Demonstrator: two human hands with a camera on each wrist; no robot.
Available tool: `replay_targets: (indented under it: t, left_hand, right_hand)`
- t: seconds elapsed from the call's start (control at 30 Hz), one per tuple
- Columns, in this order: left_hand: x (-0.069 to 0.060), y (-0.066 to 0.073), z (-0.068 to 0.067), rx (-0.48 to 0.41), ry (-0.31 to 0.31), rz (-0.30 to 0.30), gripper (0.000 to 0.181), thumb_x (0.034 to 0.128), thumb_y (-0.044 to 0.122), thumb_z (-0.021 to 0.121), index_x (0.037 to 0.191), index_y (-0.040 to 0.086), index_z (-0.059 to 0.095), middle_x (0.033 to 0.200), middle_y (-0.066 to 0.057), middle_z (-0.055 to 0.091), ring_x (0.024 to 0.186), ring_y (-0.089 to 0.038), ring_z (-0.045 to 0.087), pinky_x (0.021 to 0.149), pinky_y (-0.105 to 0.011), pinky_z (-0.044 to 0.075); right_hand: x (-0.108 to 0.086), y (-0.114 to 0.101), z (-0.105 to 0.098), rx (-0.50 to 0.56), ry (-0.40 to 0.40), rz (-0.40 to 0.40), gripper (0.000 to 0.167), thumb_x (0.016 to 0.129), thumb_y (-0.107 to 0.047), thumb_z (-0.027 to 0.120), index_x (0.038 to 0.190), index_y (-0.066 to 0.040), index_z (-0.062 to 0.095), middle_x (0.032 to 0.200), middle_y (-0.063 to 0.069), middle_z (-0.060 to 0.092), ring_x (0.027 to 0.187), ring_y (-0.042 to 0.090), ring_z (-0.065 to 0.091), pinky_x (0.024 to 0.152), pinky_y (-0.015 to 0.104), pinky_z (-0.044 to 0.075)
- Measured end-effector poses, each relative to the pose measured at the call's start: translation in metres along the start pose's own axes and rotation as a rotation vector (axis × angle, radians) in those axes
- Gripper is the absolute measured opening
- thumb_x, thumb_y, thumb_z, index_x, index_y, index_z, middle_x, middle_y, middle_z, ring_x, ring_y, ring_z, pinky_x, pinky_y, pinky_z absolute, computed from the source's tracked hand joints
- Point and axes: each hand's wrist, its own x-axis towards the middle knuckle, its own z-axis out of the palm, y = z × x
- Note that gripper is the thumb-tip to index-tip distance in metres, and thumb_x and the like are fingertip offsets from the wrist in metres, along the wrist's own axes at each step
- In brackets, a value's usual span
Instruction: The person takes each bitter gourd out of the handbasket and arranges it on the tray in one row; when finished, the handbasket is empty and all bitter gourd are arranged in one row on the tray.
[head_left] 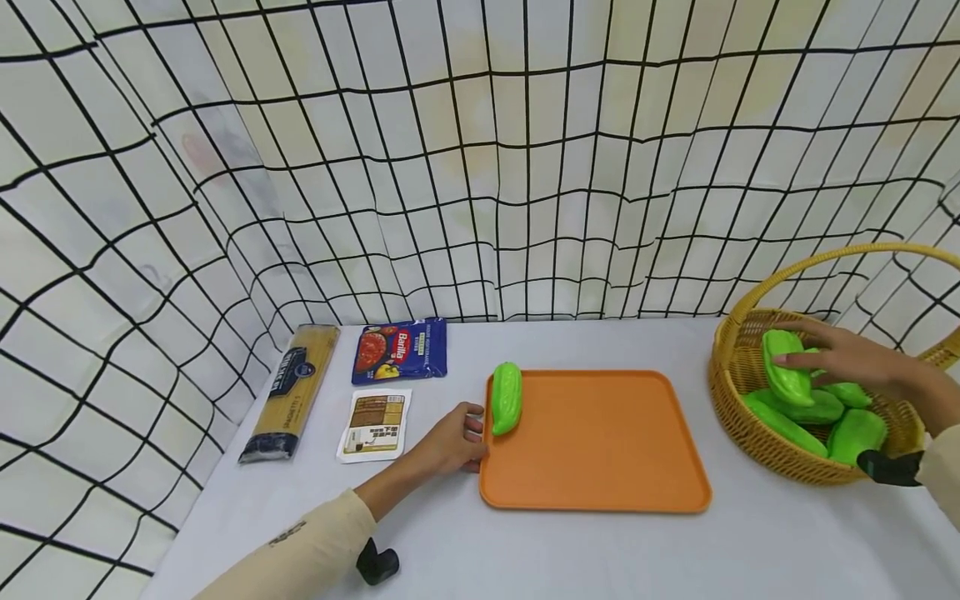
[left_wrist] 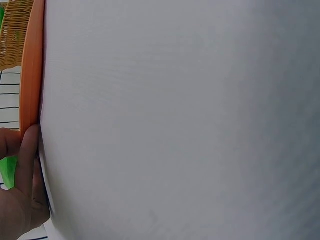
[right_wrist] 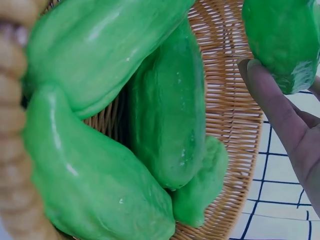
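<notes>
Currently, a held green vegetable [head_left: 787, 385] is clamped between the thumb and fingers of the right hand [head_left: 855, 358], above a wicker basket [head_left: 787, 463] which is placed to the right of the orange tray [head_left: 600, 450]. In the head view, its long axis is seen to run mostly from far to near, with the near end slanted a little away from the tray; it cannot be told which end is the stem. At least 4 more green vegetables [head_left: 858, 435] are contained in this basket, turned in different directions.

At the tray's far left corner, 1 resting green vegetable [head_left: 506, 400] is laid, its long axis along the left rim, its narrow tip pointed to the near side and its rounded end extended over the far rim. The tray's left rim is pinched by the left hand [head_left: 454, 440]. To the left of the tray, 3 packages are placed: a white-brown sachet [head_left: 375, 425], a blue pouch [head_left: 400, 352] and, farthest from it, a spaghetti pack [head_left: 291, 393].
</notes>
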Motion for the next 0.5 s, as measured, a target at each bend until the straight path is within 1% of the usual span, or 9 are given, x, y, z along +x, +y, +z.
replay_targets:
  t: [0.1,0.2,0.37,0.5]
  left_hand:
    - [0.001,0.000,0.000,0.002,0.000,0.006,0.067,0.0817,-0.005,0.070,0.142,-0.002,0.042,0.118,-0.016,0.056,0.096,-0.023,0.061,0.067,-0.033,0.066]
    - [0.000,0.001,0.000,0.010,-0.001,0.010,0.067,0.0816,-0.005,0.070,0.142,-0.002,0.042,0.117,-0.016,0.055,0.096,-0.023,0.061,0.067,-0.033,0.066]
    - [0.002,-0.001,0.000,0.012,-0.002,0.011,0.066,0.0819,-0.005,0.070,0.142,-0.002,0.041,0.118,-0.016,0.054,0.096,-0.023,0.061,0.067,-0.032,0.066]
    - [0.002,-0.002,-0.001,0.018,-0.007,0.015,0.066,0.0827,-0.004,0.070,0.142,-0.002,0.041,0.118,-0.015,0.054,0.097,-0.023,0.060,0.068,-0.032,0.066]
  right_hand:
    - [-0.004,-0.004,0.000,-0.022,0.007,-0.002,0.084,0.103,-0.041,0.052,0.157,0.005,0.007,0.146,0.046,0.013,0.124,0.064,0.036,0.086,0.059,0.060]
    - [-0.006,-0.007,0.000,-0.018,0.004,-0.008,0.084,0.103,-0.038,0.053,0.157,0.004,0.007,0.147,0.046,0.012,0.125,0.064,0.032,0.085,0.060,0.059]
    - [-0.011,-0.010,0.001,-0.025,-0.014,-0.015,0.086,0.102,-0.037,0.055,0.157,0.007,0.005,0.148,0.047,0.010,0.126,0.067,0.027,0.083,0.059,0.060]
    - [-0.016,-0.012,0.003,-0.043,-0.030,-0.025,0.083,0.101,-0.036,0.055,0.156,0.007,0.010,0.147,0.047,0.011,0.124,0.068,0.029,0.081,0.059,0.060]
